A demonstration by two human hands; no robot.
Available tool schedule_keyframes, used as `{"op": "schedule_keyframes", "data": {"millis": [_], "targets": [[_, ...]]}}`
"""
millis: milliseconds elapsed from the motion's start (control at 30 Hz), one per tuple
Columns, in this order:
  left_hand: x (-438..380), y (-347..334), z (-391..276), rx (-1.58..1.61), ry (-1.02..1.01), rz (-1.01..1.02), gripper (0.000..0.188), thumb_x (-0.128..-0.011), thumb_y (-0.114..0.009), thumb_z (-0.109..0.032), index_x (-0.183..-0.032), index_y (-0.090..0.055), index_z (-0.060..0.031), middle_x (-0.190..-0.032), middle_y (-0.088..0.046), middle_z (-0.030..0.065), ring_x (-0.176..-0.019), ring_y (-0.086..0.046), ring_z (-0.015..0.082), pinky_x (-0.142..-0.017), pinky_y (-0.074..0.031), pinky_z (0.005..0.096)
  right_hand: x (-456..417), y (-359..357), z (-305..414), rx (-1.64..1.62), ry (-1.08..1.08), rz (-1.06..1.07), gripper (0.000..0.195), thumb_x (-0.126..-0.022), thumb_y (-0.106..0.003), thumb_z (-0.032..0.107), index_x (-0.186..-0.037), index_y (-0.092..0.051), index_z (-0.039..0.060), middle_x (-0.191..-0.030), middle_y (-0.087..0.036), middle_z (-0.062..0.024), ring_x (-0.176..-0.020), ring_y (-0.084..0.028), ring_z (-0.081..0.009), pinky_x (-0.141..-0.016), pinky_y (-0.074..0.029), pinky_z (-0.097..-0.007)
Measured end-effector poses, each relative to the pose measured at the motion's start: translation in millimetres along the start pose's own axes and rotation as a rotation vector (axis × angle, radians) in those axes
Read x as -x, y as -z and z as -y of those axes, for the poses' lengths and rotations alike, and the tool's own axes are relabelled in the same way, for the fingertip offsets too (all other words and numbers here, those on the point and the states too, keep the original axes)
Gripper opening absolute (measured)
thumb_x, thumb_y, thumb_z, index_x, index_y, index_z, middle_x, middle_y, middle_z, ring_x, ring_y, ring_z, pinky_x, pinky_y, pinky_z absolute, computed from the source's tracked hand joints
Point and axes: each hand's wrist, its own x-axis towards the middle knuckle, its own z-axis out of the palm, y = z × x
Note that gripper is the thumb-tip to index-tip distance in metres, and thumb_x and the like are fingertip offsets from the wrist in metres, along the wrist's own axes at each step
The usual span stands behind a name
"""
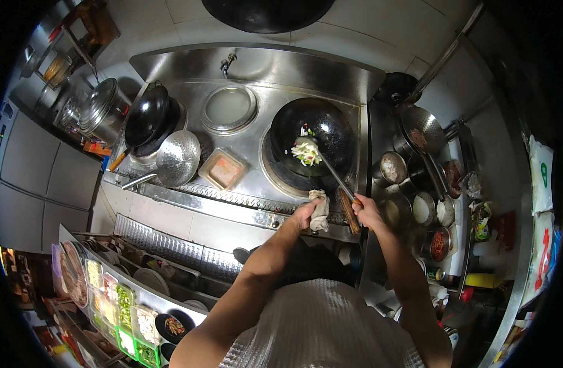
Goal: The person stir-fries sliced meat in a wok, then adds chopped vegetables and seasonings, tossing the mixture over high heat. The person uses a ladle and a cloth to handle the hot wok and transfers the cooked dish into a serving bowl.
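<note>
A black wok (330, 122) sits on the right burner of a steel range. My left hand (306, 214) grips a folded cloth (319, 211) at the wok's near rim, where the wok's handle would be hidden under it. With my right hand (367, 211) I hold the handle of a long metal ladle (333, 169), whose bowl is inside the wok. Pale sliced vegetables (306, 154) lie at and around the ladle's bowl, with bits of green and red beside them. A wooden-handled brush or bundle (348, 211) lies between my two hands.
Left of the wok stand a plastic tub (223, 169), a perforated strainer (178, 158), another wok (148, 117) and a round water-filled well (230, 109). Seasoning bowls (423, 208) and a second strainer (422, 126) crowd the right counter. Vegetable containers (124, 306) stand behind on the left.
</note>
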Motion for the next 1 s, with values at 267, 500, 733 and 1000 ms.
{"op": "schedule_keyframes", "data": {"millis": [267,500,733,1000], "targets": [[86,-44,-30,-0.067,-0.003,-0.167,0.035,-0.103,-0.056,-0.040,-0.113,-0.067,-0.0078,-0.085,-0.069,0.0072,-0.067,-0.066,0.0259,-0.056,-0.057,0.0434,80,96,-7,0.051,0.139,0.175,0.050,-0.099,-0.059,0.019,-0.148,-0.055,0.0122,-0.098,-0.071,-0.0194,-0.083,-0.067,-0.0318,-0.080,-0.053,-0.0373],[151,-50,-4,-0.033,0.051,-0.135,0.033,-0.098,-0.065,-0.029,-0.119,-0.064,-0.0035,-0.089,-0.069,0.0088,-0.057,-0.063,0.0199,-0.048,-0.055,0.0374,83,31,14,0.333,0.109,-0.089,0.052,-0.100,-0.061,0.021,-0.151,-0.052,0.0166,-0.104,-0.070,-0.0235,-0.095,-0.066,-0.0464,-0.086,-0.054,-0.0470],[152,-65,-3,0.000,-0.014,-0.228,0.035,-0.097,-0.067,-0.031,-0.118,-0.062,-0.0031,-0.092,-0.068,0.0106,-0.064,-0.066,0.0239,-0.052,-0.057,0.0463,117,128,38,0.044,-0.001,0.309,0.052,-0.098,-0.066,0.017,-0.149,-0.054,0.0135,-0.110,-0.071,-0.0235,-0.093,-0.069,-0.0420,-0.083,-0.054,-0.0407],[183,-24,37,-0.309,-0.106,-0.387,0.053,-0.095,-0.070,-0.034,-0.132,-0.057,0.0022,-0.110,-0.069,0.0154,-0.080,-0.070,0.0248,-0.066,-0.061,0.0379,115,39,-9,0.195,0.320,-0.149,0.054,-0.099,-0.063,0.017,-0.151,-0.051,0.0090,-0.109,-0.070,-0.0250,-0.101,-0.068,-0.0440,-0.087,-0.054,-0.0444]]}}
